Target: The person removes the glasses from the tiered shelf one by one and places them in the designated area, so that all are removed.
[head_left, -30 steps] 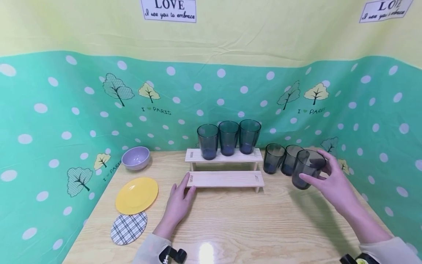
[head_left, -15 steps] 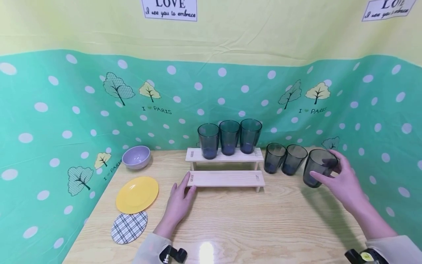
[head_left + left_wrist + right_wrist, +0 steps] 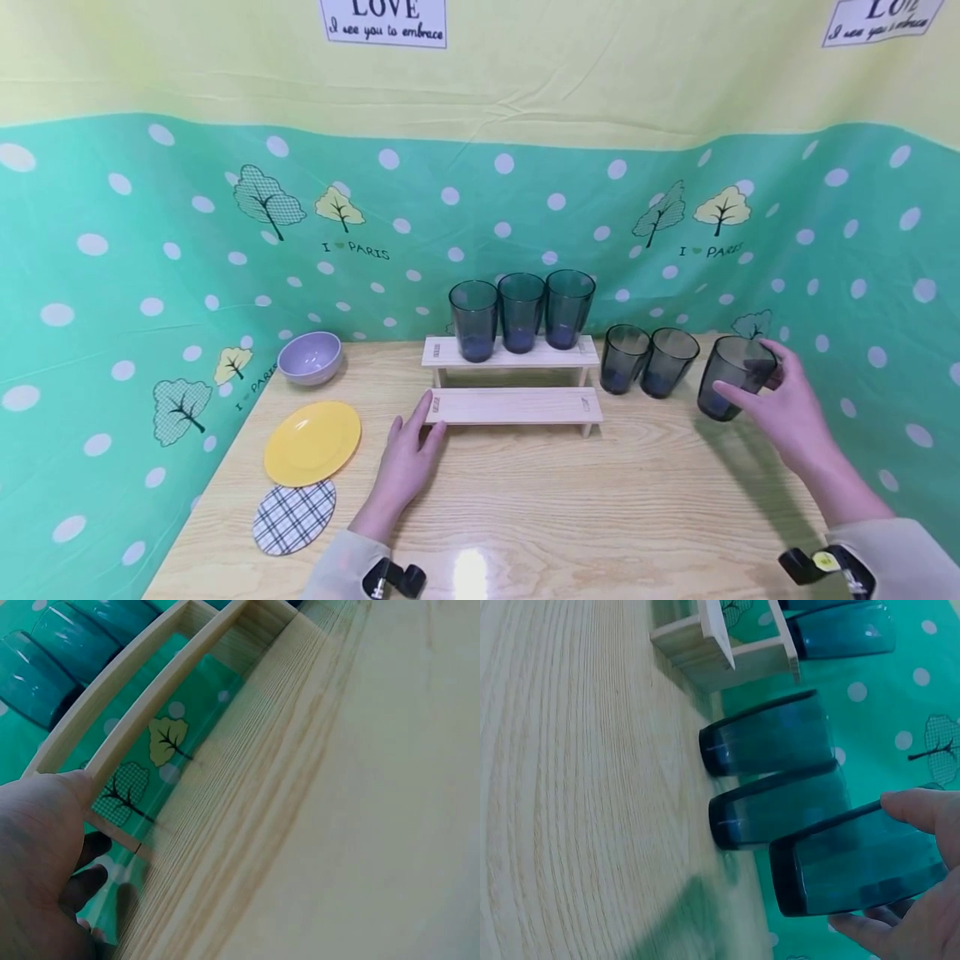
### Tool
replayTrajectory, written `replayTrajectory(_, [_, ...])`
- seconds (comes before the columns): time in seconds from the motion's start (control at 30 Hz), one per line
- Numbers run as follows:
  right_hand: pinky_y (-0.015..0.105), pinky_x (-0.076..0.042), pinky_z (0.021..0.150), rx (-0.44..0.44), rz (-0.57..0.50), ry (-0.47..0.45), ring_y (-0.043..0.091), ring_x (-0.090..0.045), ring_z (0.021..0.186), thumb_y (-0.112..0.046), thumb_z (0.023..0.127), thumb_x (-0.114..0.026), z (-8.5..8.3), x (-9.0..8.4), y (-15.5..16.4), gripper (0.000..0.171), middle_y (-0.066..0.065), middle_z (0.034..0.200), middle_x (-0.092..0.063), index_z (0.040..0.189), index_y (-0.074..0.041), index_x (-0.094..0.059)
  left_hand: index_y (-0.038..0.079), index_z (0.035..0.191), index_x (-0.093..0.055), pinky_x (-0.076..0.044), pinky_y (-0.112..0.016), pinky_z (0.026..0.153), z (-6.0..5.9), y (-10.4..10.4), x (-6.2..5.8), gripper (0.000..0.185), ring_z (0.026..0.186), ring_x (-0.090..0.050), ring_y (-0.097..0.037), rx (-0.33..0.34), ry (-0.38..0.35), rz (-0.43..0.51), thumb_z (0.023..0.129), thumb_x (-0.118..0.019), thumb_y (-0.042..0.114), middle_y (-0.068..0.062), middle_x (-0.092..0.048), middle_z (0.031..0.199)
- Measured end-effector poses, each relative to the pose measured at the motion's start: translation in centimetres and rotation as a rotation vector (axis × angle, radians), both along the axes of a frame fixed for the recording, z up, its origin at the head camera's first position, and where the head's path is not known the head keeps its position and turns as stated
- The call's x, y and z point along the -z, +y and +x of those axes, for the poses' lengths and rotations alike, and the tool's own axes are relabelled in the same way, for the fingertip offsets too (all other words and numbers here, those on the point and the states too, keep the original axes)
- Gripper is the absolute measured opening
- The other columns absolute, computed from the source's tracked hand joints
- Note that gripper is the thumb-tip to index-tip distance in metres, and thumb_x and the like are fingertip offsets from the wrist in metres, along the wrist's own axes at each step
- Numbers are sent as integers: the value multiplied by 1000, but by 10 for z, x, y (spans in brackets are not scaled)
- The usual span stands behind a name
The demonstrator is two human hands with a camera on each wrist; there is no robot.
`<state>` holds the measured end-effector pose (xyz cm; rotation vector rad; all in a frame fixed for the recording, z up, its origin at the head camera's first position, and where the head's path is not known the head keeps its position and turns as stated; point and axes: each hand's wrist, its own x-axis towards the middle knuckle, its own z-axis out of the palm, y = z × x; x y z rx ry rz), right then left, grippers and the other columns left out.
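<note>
Holding a dark, see-through glass (image 3: 724, 368) mouth up is the right hand (image 3: 797, 421), its grip clamped round the sides, thumb across the near side and fingers round the far one. Whether the base touches the tabletop (image 3: 540, 517) cannot be told. The held glass is at the right end of a row, just beside a second glass (image 3: 666, 367) of the same kind; a third glass (image 3: 622, 367) stands next to that one.

Left of this row is a pale wooden two-step stand. Three more glasses (image 3: 520, 312) sit side by side on its upper shelf (image 3: 437, 353). The left hand (image 3: 408, 454) rests at the left end of the lower shelf (image 3: 517, 406), fingers fairly straight, index finger and thumb apart, both touching the wood.

Farther left, a purple bowl (image 3: 310, 358) stands near the back, with a yellow plate (image 3: 312, 443) closer to the person and a checked round mat (image 3: 294, 518) right against the plate. Behind everything hangs a green and yellow cloth (image 3: 408, 200) with white dots and printed trees.
</note>
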<state>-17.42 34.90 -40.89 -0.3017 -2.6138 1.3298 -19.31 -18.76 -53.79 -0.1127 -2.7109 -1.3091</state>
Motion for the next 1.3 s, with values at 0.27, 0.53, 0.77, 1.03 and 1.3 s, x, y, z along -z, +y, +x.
replayTrajectory(0.27, [82,-38,112,33,-11,-10,68,-30,149,-45,101,-82,-13,10,10,117,43,169,-22,177,-6,-1,22,175,-35,-20,-78,126,1,1,0,65,160,-17,-63,-7,-6,-3,117,-58,40,-16,-50,167])
replayTrajectory(0.53, [79,-41,111,52,-17,-12,66,-33,149,-46,101,-83,-32,24,19,118,43,168,-25,177,-7,-1,23,176,-34,-18,-75,128,1,1,2,66,161,-15,-61,-1,-6,9,117,-58,41,-14,-49,169])
replayTrajectory(0.77, [81,-35,117,62,-32,-13,66,-28,152,-44,99,-85,-43,29,22,121,41,172,-19,177,-7,0,24,175,-35,-17,-73,130,1,1,1,66,162,-15,-59,-2,-10,19,116,-58,43,-12,-48,169])
replayTrajectory(1.03, [79,-29,122,73,-19,-9,65,-22,155,-40,100,-85,-51,32,20,119,40,175,-14,176,-4,-2,22,176,-34,-17,-72,131,-1,0,-1,67,162,-15,-58,9,4,20,117,-58,41,-14,-48,169])
replayTrajectory(1.3, [78,-27,124,95,-35,-18,63,-20,157,-38,100,-85,-56,41,20,117,36,176,-12,176,-5,-3,20,175,-34,-16,-70,132,-2,0,0,67,162,-17,-59,12,14,6,116,-58,41,-14,-48,169])
